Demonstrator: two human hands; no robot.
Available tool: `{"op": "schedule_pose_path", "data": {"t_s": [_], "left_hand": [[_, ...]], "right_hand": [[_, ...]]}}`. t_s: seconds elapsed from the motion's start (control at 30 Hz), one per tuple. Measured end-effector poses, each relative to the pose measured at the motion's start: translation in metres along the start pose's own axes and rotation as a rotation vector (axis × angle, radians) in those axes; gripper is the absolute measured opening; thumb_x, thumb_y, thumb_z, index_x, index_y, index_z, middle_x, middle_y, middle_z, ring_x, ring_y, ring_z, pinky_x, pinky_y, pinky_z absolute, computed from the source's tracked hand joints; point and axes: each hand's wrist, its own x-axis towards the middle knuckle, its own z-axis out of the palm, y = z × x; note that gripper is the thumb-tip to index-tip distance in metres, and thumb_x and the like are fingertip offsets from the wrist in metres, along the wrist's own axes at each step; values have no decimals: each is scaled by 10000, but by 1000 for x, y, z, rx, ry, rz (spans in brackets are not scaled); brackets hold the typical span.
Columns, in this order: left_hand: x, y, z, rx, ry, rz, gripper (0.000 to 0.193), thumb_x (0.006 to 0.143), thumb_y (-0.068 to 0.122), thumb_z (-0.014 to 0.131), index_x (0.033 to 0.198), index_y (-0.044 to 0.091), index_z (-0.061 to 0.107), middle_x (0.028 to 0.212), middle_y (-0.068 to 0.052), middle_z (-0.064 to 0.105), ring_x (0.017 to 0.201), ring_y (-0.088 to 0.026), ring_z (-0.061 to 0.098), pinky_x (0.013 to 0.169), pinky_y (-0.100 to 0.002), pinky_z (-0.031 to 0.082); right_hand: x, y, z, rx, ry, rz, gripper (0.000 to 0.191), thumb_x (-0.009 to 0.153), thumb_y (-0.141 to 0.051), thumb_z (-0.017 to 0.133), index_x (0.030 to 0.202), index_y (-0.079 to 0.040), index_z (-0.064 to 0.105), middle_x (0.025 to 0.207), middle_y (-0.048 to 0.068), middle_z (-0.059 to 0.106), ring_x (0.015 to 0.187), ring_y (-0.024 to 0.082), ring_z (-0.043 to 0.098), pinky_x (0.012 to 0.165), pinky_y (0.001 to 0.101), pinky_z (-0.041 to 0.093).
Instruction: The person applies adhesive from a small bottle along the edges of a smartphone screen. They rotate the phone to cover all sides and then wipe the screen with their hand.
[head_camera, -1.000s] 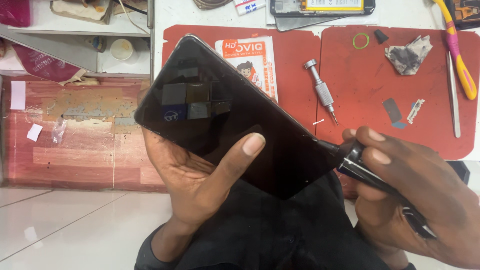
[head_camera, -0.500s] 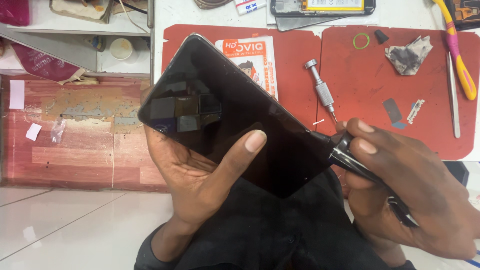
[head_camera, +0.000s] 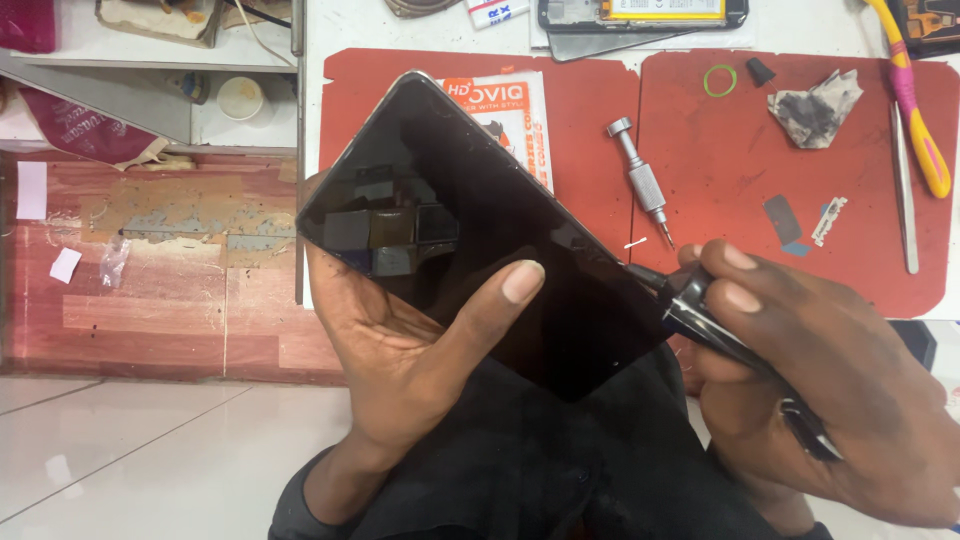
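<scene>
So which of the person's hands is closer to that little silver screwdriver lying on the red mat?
The right hand. Its fingertips sit just below the silver screwdriver, apart from it, gripping a black tool. The left hand is farther off to the left, holding the black phone.

A glossy black phone (head_camera: 480, 240) fills the frame's centre over red mats (head_camera: 850, 180), with a silver screwdriver (head_camera: 640, 190) at upper centre, a green ring (head_camera: 719, 80) above it, and a yellow-and-pink tool (head_camera: 915, 100) at upper right.

Bright, even light, sharp focus (window-like glare on glass).
</scene>
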Motion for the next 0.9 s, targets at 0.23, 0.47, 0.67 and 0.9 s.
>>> {"op": "schedule_pose_path", "data": {"t_s": [0.23, 0.47, 0.67, 0.9], "left_hand": [[-1, -1, -2, 34, -2, 20, 695, 970, -44, 783, 1492, -8, 326, 1332, -174, 555, 1230, -213, 617, 1085, -364, 590], [0, -2, -2, 30, -4, 18, 686, 964, -32, 778, 1480, -2, 327, 1367, -188, 567, 1234, -221, 621, 1109, -379, 623], [-1, -2, -3, 34, -5, 17, 685, 969, -32, 784, 1487, -2, 338, 1347, -173, 553, 1253, -222, 610, 1106, -375, 588], [-2, -4, -1, 17, -5, 9, 678, 967, -36, 779, 1479, -2, 335, 1373, -190, 569, 1251, -229, 616, 1138, -391, 628]], "right_hand": [[0, 9, -8, -55, -87, -29, 657, 833, -135, 671, 1454, -67, 467, 1523, 215, 509, 1340, 373, 584, 1071, 473, 464], [0, 7, -8, -99, -79, -37, 728, 803, -164, 690, 1480, -84, 436, 1569, 202, 459, 1375, 384, 551, 1106, 486, 442], [-6, 15, -8, -77, -138, -21, 845, 715, -181, 727, 1496, -78, 422, 1597, 211, 428, 1411, 398, 510, 1111, 498, 422], [-3, 15, -6, -37, -109, -46, 773, 783, -178, 686, 1501, -84, 414, 1604, 202, 416, 1423, 376, 503, 1123, 488, 414]]}}
